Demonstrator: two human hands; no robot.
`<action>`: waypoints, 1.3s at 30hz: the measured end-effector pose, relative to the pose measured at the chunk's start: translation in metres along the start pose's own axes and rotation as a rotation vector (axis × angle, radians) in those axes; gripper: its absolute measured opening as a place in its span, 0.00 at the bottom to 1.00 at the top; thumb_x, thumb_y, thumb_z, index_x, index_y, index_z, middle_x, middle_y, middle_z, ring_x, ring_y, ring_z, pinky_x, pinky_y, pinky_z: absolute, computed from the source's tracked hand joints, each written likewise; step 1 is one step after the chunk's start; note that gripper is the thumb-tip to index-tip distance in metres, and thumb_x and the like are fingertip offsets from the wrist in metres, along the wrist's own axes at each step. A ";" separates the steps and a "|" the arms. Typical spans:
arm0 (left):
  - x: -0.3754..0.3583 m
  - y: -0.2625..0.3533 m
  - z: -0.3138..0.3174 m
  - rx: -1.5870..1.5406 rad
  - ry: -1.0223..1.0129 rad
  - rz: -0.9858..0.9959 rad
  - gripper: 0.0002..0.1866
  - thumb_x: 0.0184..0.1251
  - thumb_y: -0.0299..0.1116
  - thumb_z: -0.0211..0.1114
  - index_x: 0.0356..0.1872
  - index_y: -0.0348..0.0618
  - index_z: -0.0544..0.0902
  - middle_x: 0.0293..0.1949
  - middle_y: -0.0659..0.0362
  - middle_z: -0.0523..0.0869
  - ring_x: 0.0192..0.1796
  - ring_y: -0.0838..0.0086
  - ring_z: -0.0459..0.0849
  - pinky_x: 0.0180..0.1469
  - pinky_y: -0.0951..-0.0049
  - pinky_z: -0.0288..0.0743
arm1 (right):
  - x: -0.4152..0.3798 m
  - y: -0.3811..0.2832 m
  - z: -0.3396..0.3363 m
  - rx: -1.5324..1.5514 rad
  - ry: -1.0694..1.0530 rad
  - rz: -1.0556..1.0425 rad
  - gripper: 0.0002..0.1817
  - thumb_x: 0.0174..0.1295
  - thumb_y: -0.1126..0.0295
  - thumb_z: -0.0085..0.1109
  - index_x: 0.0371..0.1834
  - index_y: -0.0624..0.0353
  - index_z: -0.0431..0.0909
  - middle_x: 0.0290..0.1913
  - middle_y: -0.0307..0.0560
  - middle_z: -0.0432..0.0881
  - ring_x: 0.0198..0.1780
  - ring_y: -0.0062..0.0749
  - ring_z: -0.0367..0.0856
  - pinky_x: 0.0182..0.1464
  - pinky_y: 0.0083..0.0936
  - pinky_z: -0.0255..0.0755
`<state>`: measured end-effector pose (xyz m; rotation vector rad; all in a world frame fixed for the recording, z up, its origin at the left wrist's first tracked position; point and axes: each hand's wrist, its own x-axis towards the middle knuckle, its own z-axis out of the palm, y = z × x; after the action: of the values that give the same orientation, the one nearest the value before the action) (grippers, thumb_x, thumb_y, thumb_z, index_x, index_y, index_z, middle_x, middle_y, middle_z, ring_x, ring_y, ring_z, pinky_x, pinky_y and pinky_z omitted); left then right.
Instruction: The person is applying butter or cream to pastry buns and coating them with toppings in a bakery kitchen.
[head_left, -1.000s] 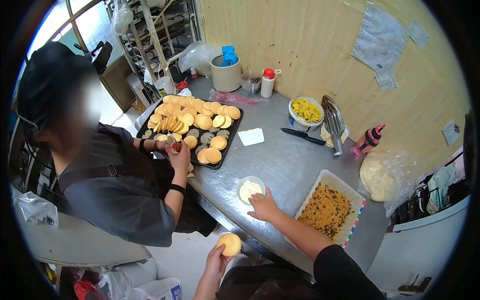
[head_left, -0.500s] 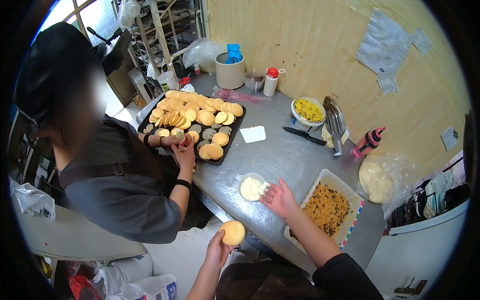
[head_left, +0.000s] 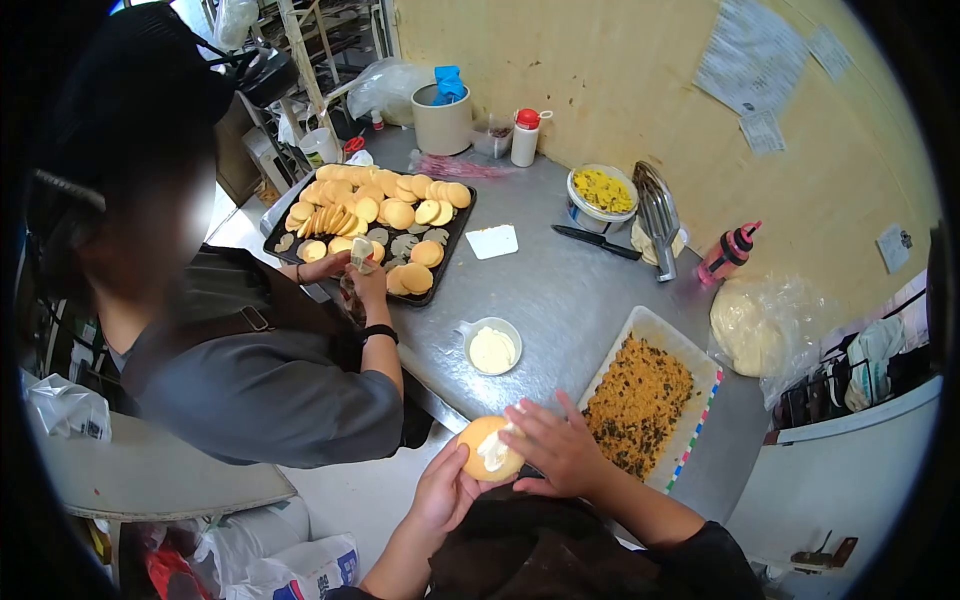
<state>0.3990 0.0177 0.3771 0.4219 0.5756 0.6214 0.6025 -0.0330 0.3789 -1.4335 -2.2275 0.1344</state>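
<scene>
A co-worker in a grey top (head_left: 250, 390) sits at the far left of the steel surface (head_left: 560, 290), hands at the near edge of a black tray (head_left: 445, 262) of round golden cakes. Right of that tray, and just beyond the bun, stands a small bowl of white cream (head_left: 492, 347). The left hand (head_left: 447, 490) is cupped under the bun (head_left: 488, 447), fingers curled around its lower side, holding it off the surface's near edge. The right hand (head_left: 555, 450) lies half open against the bun, fingertips smearing white cream on its top. Right of the bun sits a white tray of brown crumbs (head_left: 640, 405), and beyond it a bagged lump of dough (head_left: 750, 340).
</scene>
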 end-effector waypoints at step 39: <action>-0.018 -0.009 0.021 -0.131 -0.124 0.029 0.31 0.79 0.52 0.33 0.74 0.44 0.53 0.71 0.52 0.63 0.71 0.62 0.65 0.71 0.57 0.60 | -0.023 -0.033 -0.007 0.012 -0.002 -0.287 0.42 0.59 0.36 0.51 0.69 0.53 0.65 0.70 0.41 0.68 0.73 0.32 0.63 0.69 0.65 0.41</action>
<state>0.4040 -0.0044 0.3951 0.3432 0.4085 0.6521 0.5858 -0.0691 0.3881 -1.0918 -2.4009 0.0531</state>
